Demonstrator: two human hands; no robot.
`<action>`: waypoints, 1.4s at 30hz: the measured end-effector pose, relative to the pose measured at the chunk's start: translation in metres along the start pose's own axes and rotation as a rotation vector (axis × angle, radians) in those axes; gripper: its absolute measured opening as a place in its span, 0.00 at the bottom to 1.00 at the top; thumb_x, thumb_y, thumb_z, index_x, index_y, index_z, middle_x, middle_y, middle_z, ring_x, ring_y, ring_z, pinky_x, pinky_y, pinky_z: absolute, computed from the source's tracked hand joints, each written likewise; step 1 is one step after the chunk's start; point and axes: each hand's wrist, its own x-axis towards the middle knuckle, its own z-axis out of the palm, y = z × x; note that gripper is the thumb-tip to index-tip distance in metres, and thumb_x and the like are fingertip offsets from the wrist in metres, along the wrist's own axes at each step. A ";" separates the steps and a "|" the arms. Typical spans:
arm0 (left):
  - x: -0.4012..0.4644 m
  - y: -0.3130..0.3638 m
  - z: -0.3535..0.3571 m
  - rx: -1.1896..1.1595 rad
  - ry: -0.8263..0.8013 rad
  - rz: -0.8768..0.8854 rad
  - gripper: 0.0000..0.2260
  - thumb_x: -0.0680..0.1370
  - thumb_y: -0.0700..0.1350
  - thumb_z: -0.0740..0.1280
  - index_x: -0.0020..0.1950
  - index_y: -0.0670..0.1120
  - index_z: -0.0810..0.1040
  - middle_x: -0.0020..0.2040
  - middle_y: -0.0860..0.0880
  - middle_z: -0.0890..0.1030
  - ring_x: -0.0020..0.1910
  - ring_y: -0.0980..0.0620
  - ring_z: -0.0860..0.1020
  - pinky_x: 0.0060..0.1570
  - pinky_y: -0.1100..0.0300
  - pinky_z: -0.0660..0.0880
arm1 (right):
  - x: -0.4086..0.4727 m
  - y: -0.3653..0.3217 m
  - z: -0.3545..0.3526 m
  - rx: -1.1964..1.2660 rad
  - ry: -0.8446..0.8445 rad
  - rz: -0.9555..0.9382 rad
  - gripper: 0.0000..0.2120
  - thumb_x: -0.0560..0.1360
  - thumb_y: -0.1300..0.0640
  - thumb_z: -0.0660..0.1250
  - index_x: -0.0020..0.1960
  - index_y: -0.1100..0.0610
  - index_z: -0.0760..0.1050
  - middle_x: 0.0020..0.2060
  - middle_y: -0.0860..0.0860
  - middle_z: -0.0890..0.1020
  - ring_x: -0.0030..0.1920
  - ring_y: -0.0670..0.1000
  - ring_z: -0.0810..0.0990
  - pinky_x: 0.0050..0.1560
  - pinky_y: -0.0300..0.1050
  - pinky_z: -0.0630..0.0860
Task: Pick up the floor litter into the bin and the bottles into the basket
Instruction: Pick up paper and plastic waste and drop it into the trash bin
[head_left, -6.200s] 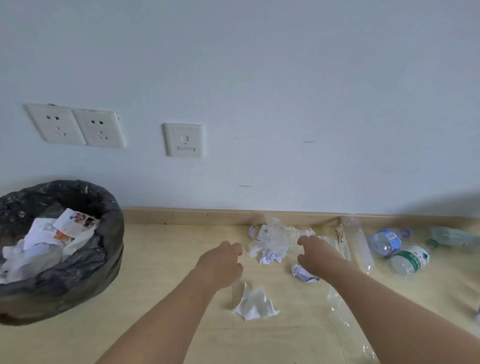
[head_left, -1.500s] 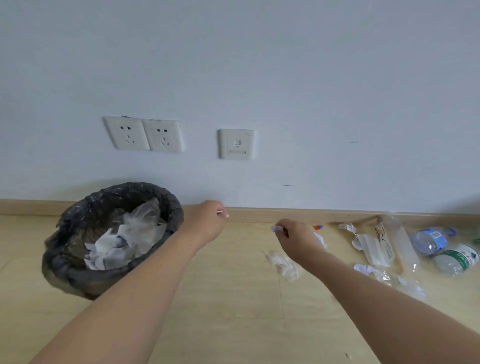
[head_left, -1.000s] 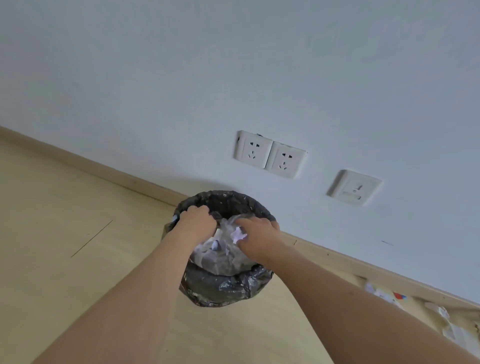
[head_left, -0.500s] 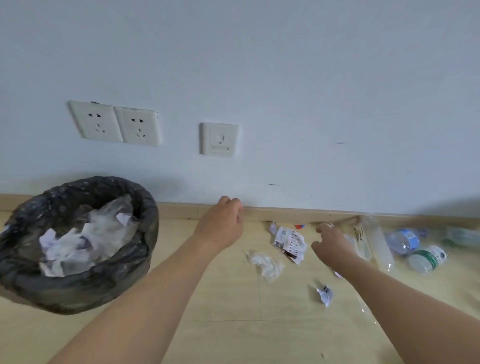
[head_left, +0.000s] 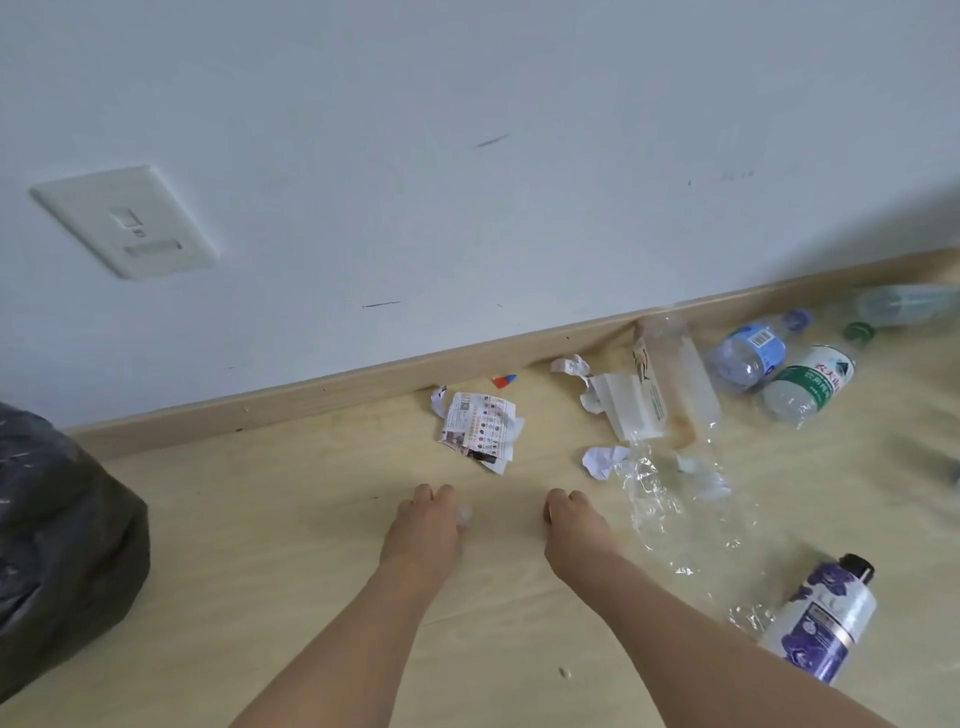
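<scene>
- A pale wooden floor (head_left: 260, 545) meets a white wall (head_left: 519, 130) with a white wall switch plate (head_left: 127, 221).
- The round bin with a black plastic bag (head_left: 57, 545) sits at the far left, close enough for quick drops.
- The person's left hand (head_left: 423, 525) is low over the floor with fingers curled. A bit of white shows at its fingertips, likely a small scrap it pinches.
- The right hand (head_left: 571, 525) is beside it, fingers curled under. What it holds, if anything, cannot be told.
- A crumpled printed paper leaflet (head_left: 480, 428) lies just past both hands, near the wall, so it looks like the next grab.
- A torn white cardboard piece (head_left: 626, 405), a small white paper ball (head_left: 602, 460) and a crinkly clear plastic wrap (head_left: 670, 514) lie to the right.
- A clear bottle with a blue label (head_left: 753, 353), a clear bottle with a green label (head_left: 808, 384) and a purple-labelled bottle with a black cap (head_left: 823, 623) lie on their sides, waiting for the basket, which is not seen.
</scene>
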 end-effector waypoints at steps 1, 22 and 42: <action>-0.001 0.001 0.001 -0.041 -0.022 0.015 0.10 0.82 0.47 0.58 0.60 0.44 0.70 0.58 0.43 0.72 0.58 0.41 0.74 0.55 0.52 0.72 | 0.001 0.002 -0.001 0.019 -0.004 -0.006 0.12 0.74 0.70 0.55 0.52 0.56 0.66 0.47 0.51 0.65 0.40 0.56 0.69 0.41 0.43 0.66; -0.134 -0.234 -0.241 -0.282 0.588 -0.036 0.07 0.78 0.37 0.58 0.45 0.44 0.74 0.46 0.48 0.72 0.44 0.48 0.73 0.41 0.57 0.69 | -0.093 -0.278 -0.093 0.304 0.109 -0.397 0.16 0.78 0.60 0.50 0.58 0.54 0.74 0.47 0.51 0.77 0.42 0.53 0.78 0.40 0.45 0.75; -0.169 -0.415 -0.195 0.139 0.372 -0.264 0.15 0.79 0.51 0.63 0.62 0.46 0.75 0.59 0.43 0.77 0.60 0.42 0.73 0.63 0.45 0.66 | -0.113 -0.511 0.049 -0.488 0.122 -0.710 0.06 0.77 0.57 0.57 0.48 0.52 0.74 0.46 0.49 0.76 0.51 0.53 0.78 0.49 0.45 0.70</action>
